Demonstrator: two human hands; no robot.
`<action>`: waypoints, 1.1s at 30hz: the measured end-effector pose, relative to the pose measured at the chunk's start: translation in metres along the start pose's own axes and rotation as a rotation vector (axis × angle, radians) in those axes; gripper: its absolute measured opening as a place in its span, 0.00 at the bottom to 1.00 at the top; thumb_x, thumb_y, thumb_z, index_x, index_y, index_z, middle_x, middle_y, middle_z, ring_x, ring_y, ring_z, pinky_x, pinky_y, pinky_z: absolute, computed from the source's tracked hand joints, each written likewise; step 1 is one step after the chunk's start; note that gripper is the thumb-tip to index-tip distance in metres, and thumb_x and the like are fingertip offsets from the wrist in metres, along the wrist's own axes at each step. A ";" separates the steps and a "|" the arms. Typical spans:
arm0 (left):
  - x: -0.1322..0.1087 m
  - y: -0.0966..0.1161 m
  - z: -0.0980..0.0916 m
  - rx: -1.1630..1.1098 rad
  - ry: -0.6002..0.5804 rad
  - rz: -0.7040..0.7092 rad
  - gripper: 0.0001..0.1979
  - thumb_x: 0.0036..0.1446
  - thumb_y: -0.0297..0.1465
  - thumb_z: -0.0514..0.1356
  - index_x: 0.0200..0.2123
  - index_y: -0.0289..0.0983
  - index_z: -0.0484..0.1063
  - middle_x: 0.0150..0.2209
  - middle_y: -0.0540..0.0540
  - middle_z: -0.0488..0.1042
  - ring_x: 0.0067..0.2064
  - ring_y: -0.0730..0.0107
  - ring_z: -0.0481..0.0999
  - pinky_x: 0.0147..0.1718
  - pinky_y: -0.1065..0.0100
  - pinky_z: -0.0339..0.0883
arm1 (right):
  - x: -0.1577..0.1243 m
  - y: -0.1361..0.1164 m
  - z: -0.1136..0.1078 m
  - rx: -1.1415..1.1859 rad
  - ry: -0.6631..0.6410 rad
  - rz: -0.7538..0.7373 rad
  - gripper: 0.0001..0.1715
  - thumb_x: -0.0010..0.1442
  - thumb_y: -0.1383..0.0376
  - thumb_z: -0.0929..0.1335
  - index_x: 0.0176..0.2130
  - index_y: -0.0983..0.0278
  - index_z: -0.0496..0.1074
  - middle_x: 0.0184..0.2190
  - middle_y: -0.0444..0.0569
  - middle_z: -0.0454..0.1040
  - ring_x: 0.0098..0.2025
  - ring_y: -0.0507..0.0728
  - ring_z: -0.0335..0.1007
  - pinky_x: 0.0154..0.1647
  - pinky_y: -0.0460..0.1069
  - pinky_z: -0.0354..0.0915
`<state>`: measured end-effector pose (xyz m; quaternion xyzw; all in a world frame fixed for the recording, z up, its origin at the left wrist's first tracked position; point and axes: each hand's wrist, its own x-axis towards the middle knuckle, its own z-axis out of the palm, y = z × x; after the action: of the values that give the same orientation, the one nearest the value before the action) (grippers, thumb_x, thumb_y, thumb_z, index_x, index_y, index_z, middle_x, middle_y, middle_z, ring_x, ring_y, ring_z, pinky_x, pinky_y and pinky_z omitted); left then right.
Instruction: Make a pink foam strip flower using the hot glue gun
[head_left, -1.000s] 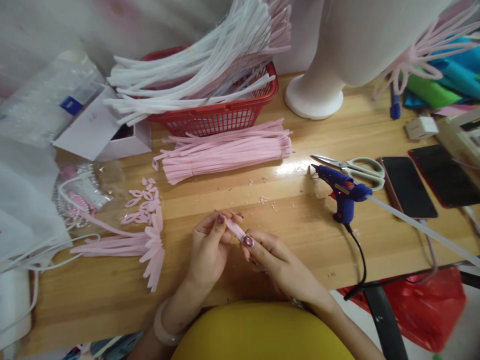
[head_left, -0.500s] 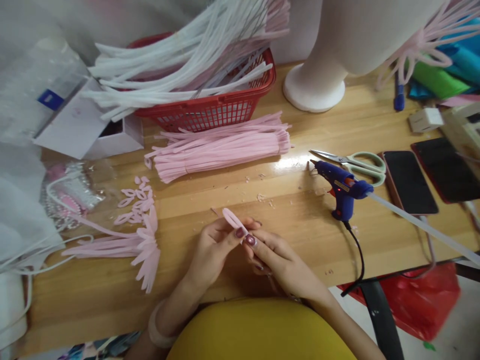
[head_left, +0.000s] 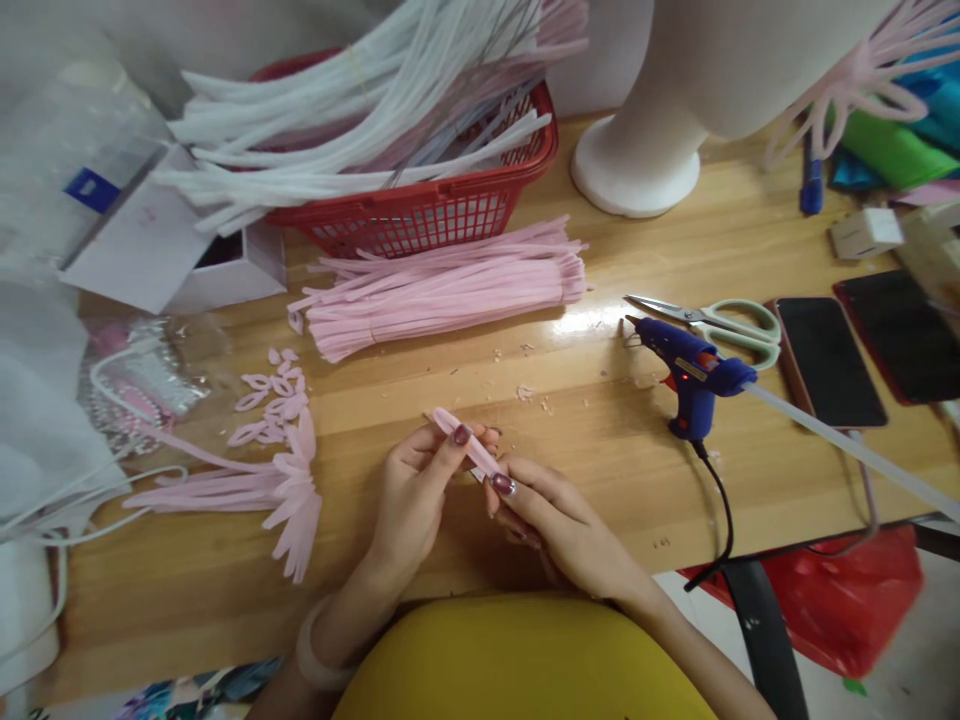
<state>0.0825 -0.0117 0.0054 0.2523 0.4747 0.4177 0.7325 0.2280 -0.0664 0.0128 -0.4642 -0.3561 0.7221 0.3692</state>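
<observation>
A short folded pink strip is pinched between both hands near the table's front edge. My left hand grips its upper part between thumb and fingers. My right hand holds its lower end, the thumb lying on top; what its lower fingers do is partly hidden. To the left lie a cluster of long pink pieces and several small pink loops. A thick bundle of pink stems rests beyond the hands.
A red basket of white and pink stems stands behind. At right are a blue glue gun with a cable, scissors, two phones and a white stand. Pink scraps dot the wooden table.
My left thumb and fingers have shifted left and up along the pink strip, away from my right thumb. The strip's loop now looks narrower and flatter. The view has moved slightly.
</observation>
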 end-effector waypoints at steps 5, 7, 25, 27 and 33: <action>-0.001 0.005 -0.003 -0.088 -0.034 0.046 0.15 0.51 0.43 0.70 0.34 0.37 0.83 0.33 0.44 0.84 0.34 0.70 0.81 0.37 0.72 0.75 | 0.001 0.000 -0.001 0.167 -0.048 0.048 0.18 0.67 0.56 0.65 0.28 0.63 0.65 0.21 0.38 0.57 0.23 0.49 0.50 0.23 0.46 0.49; -0.002 0.004 -0.004 -0.189 -0.111 0.000 0.17 0.50 0.45 0.70 0.35 0.38 0.83 0.33 0.44 0.84 0.35 0.68 0.82 0.38 0.70 0.75 | 0.001 0.000 0.000 0.317 -0.083 0.070 0.16 0.64 0.58 0.65 0.28 0.63 0.65 0.20 0.37 0.55 0.21 0.48 0.47 0.22 0.45 0.46; -0.015 -0.003 0.000 -0.328 -0.052 0.044 0.11 0.42 0.36 0.76 0.26 0.38 0.81 0.28 0.51 0.80 0.30 0.77 0.79 0.39 0.73 0.75 | -0.018 0.002 0.009 -0.023 -0.077 -0.058 0.20 0.69 0.56 0.62 0.27 0.62 0.63 0.19 0.38 0.57 0.21 0.49 0.50 0.23 0.46 0.49; -0.016 -0.002 0.001 -0.292 -0.036 0.081 0.11 0.42 0.37 0.76 0.26 0.38 0.81 0.28 0.51 0.80 0.31 0.75 0.80 0.39 0.74 0.75 | -0.020 0.001 0.010 -0.287 -0.015 -0.143 0.21 0.71 0.58 0.60 0.27 0.62 0.63 0.22 0.40 0.59 0.24 0.50 0.54 0.26 0.47 0.51; -0.017 -0.001 0.002 -0.274 -0.089 0.105 0.08 0.47 0.34 0.74 0.28 0.37 0.81 0.26 0.50 0.80 0.32 0.73 0.80 0.42 0.70 0.76 | -0.023 0.002 0.011 -0.541 0.015 -0.218 0.18 0.71 0.63 0.58 0.28 0.62 0.60 0.23 0.40 0.60 0.26 0.51 0.57 0.29 0.47 0.53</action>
<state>0.0809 -0.0269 0.0135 0.1926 0.3664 0.5048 0.7575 0.2245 -0.0891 0.0236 -0.5102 -0.5805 0.5536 0.3101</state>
